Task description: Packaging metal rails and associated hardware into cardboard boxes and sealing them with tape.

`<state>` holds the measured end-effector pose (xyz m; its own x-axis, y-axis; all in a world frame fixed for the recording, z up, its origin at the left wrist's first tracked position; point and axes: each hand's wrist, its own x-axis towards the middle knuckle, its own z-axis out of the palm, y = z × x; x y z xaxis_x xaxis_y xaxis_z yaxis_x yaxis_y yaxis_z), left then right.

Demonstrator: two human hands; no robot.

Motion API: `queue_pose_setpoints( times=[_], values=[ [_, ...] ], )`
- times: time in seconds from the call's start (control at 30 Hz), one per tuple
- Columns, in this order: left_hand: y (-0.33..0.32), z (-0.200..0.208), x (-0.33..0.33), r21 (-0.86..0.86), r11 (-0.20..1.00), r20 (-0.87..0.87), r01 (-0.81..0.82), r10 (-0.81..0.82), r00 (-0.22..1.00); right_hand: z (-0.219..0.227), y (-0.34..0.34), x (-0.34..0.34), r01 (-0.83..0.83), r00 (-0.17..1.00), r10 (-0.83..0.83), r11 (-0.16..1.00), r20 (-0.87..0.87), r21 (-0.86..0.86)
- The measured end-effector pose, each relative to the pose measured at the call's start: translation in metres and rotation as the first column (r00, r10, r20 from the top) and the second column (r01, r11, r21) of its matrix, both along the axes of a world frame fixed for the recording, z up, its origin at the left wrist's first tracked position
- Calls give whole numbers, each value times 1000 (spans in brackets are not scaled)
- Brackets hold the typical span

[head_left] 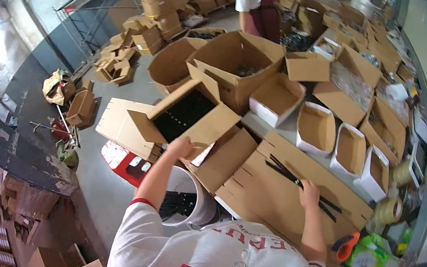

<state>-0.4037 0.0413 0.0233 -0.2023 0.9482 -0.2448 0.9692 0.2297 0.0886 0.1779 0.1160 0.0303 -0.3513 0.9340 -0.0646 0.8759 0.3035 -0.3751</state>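
My left hand (181,147) is closed at the near corner of an open cardboard box (212,136), its fingers at the flap. Inside that box lies a dark black mass (183,115) with a row of small light marks. On the right, my right hand (309,194) is closed around several long thin black strips (286,170), which stick out on both sides of it. They lie just over a flat cardboard sheet (265,196). Below my left forearm, a white bucket (206,203) holds more black strips (177,203).
White-sided open trays (316,128) line the far side of the sheet. Large cartons (238,62) stand beyond. Tape rolls (388,211), orange-handled scissors (345,246) and a green bag (372,255) sit at right. A person in an apron (265,11) stands at the back.
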Motion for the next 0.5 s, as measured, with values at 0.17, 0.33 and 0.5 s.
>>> queue_pose_setpoints(
  times=[0.17, 0.33, 0.5],
  values=[
    [38, 38, 28, 226, 871, 54, -436, 436, 898, 47, -24, -35, 77, 988, -60, 989, 140, -122],
    [92, -43, -66, 110, 922, 293, -371, 327, 899, -16, -55, -30, 20, 975, -43, 994, 220, 106],
    [112, -120, -114, 95, 873, 107, -478, 468, 877, -16, -61, -42, 94, 970, -87, 995, 226, -24]
  ],
)
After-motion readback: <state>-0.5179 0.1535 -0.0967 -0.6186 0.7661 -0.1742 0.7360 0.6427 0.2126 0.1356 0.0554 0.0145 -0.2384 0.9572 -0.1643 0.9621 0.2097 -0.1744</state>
